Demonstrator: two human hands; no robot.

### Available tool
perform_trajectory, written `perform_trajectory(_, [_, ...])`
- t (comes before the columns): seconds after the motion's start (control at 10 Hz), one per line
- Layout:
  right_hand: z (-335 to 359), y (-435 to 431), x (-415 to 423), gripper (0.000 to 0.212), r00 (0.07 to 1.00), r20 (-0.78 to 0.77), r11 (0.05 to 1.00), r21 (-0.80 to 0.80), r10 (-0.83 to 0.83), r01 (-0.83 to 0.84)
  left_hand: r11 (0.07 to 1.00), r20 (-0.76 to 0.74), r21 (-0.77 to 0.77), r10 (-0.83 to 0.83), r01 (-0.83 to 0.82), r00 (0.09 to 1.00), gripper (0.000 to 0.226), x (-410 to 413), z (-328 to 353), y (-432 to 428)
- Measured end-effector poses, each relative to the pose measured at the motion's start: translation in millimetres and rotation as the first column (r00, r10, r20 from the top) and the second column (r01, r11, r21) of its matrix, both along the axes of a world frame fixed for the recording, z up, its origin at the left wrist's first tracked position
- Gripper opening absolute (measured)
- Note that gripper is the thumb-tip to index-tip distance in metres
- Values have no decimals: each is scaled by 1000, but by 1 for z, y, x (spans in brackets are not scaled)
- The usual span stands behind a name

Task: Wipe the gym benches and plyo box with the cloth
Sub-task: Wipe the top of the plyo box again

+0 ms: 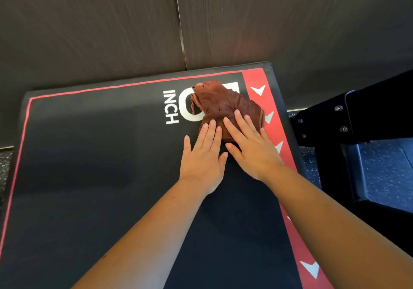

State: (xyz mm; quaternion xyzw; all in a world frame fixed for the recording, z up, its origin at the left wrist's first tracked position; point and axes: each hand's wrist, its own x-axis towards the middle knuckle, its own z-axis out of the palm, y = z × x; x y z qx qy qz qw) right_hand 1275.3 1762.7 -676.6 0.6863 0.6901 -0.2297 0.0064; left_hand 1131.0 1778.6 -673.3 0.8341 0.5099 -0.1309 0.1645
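Note:
A black plyo box (93,154) with a red border and white "INCH" lettering fills the lower frame. A crumpled reddish-brown cloth (223,105) lies on its top near the far right corner, over the printed number. My right hand (250,145) lies flat with straight fingers pressing the near edge of the cloth. My left hand (203,156) lies flat beside it, its fingertips touching the cloth's near left edge and the palm on the box top.
A dark wood-grain wall (111,31) stands right behind the box. To the right is a black metal frame with bolts (339,121), with speckled rubber floor (384,170) below it.

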Motion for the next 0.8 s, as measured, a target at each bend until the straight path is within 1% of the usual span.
perform_trajectory(0.4, [6, 65, 28, 57, 996, -41, 995, -58, 80, -82, 999, 69, -5, 38, -38, 997, 62, 19, 0, 50])
perform_trajectory(0.6, [14, 62, 22, 59, 997, 21, 996, -62, 69, -68, 1000, 63, -8, 27, -27, 998, 63, 19, 4, 53])
perform_trajectory(0.7, [25, 57, 16, 61, 997, 70, 997, -62, 40, -36, 1000, 38, 20, 19, -20, 999, 63, 11, 13, 51])
perform_trajectory(0.8, [38, 42, 8, 58, 996, 94, 1000, -13, -9, 11, 994, 45, 72, 78, -81, 996, 61, 2, 28, 38])
